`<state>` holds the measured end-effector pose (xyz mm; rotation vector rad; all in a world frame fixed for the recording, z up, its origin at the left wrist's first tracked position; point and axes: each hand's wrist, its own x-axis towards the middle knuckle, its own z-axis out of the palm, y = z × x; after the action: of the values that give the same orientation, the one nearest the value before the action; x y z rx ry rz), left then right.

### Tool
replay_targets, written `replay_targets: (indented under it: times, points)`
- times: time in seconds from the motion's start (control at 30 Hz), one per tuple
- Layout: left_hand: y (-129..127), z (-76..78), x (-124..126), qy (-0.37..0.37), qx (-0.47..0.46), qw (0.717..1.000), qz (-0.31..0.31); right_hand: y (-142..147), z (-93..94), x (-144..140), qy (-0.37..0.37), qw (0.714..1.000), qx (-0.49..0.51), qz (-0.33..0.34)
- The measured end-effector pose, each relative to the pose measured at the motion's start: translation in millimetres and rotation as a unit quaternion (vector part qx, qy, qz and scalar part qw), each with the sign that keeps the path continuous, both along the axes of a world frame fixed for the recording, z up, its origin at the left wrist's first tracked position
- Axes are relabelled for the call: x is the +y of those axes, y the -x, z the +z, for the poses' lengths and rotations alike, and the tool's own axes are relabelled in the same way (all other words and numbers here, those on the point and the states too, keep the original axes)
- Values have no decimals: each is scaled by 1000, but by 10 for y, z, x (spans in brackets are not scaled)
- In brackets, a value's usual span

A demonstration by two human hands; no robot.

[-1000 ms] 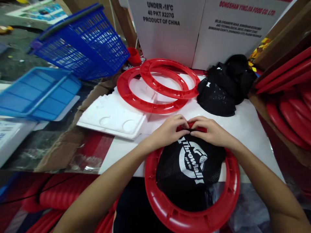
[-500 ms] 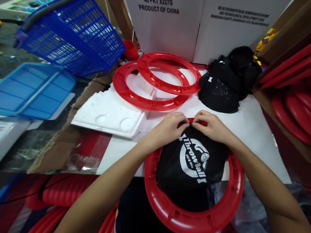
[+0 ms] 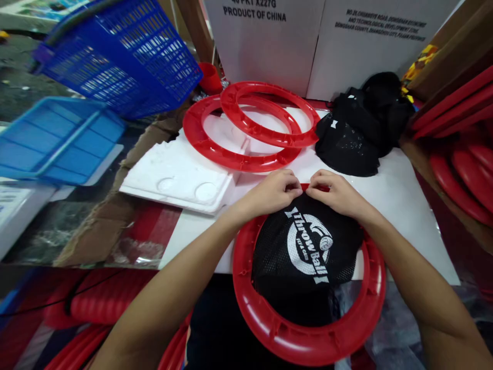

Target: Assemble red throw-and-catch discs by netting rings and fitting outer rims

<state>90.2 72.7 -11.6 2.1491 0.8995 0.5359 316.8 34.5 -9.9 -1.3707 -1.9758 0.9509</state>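
Looking down through the head camera, I see my left hand (image 3: 274, 192) and right hand (image 3: 334, 194) meeting just above centre frame, fingertips nearly touching. Each grip is pinched shut on the top edge of the black mesh net (image 3: 304, 252), where it meets the far rim of the red ring (image 3: 308, 339). That ring fills the lower middle of the frame and overhangs the near edge of the white tabletop (image 3: 400, 205); the net, printed with a white logo, spans its opening. Higher up, two more red rings (image 3: 250, 139) lie overlapped, just beside a pile of black nets (image 3: 358, 133) to their right. A white foam tray (image 3: 177, 180) lies left of centre, with blue baskets (image 3: 123, 56) at upper left.
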Motion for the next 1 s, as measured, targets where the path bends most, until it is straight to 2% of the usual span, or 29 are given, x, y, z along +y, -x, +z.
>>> replay_targets:
  times: [0.13, 0.33, 0.4, 0.47, 0.5, 0.57, 0.63, 0.67, 0.73, 0.8, 0.87, 0.9, 1.0]
  points:
    - [-18, 6, 21, 3, 12, 1000, 0, -5, 0, 15, 11, 1000, 14, 3]
    - [-18, -22, -43, -81, 28, 996, 12, 79, -119, 7, -52, 997, -29, -44]
    - [11, -13, -88, -115, 38, 992, -18, 74, -133, 26, -81, 996, -34, -24]
    - [33, 19, -155, -129, 88, 987, -43, 11, -77, 48, -91, 995, -44, 10]
    - [39, 44, -201, -131, 125, 983, -31, -49, -20, 55, -91, 994, -54, 17]
    - [46, 104, -323, -143, 208, 966, 52, -228, 125, 46, -89, 992, -83, -10]
    - [63, 165, -487, -148, 292, 931, 160, -471, 255, 4, -85, 988, -110, -66]
    - [82, 192, -584, -143, 328, 913, 195, -600, 293, -29, -78, 986, -122, -83]
    - [149, 241, -813, -106, 384, 887, 234, -835, 298, -110, -60, 984, -144, -89]
    - [260, 305, -1091, -58, 412, 876, 246, -989, 227, -198, -35, 983, -172, -55]
    - [401, 420, -1396, -5, 400, 887, 230, -1029, 131, -275, -19, 979, -204, -6]
    - [472, 506, -1539, 34, 378, 904, 196, -1007, 88, -303, -19, 975, -220, 13]
    - [601, 860, -1772, 156, 280, 947, -1, -824, 0, -307, -60, 970, -234, 28]
